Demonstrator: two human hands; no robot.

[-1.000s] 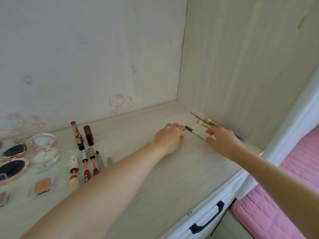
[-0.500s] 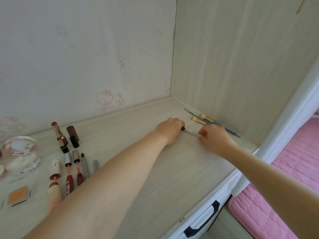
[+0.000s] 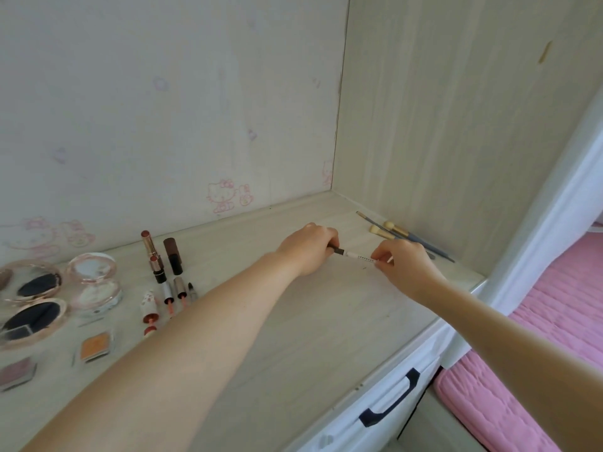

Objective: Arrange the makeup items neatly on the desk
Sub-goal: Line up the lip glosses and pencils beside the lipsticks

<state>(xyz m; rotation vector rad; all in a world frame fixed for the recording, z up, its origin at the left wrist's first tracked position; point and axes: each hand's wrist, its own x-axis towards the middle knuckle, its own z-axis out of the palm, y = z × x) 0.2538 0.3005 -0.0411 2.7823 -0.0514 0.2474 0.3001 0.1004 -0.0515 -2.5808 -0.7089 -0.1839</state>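
A thin makeup pencil (image 3: 352, 255) with a dark end and a white barrel is held just above the pale wooden desk (image 3: 326, 321). My left hand (image 3: 308, 247) grips its dark end with curled fingers. My right hand (image 3: 403, 264) pinches its white end. Three makeup brushes (image 3: 401, 234) lie by the right wall behind my right hand. Lipsticks (image 3: 161, 259) and lip tubes (image 3: 169, 296) stand in rows at the left. Open compacts (image 3: 36, 288), a round powder case (image 3: 94, 282) and small eyeshadow pans (image 3: 94, 345) lie at the far left.
The desk sits in a corner, with a stickered back wall (image 3: 225, 194) and a wooden side panel (image 3: 456, 125). A white drawer with a dark handle (image 3: 388, 402) runs under the front edge. A pink bed cover (image 3: 538, 353) lies at the lower right.
Both hands have closed in on the pencil and taken hold of its two ends; it was lying on the desk between them a second ago. The camera shifted slightly.
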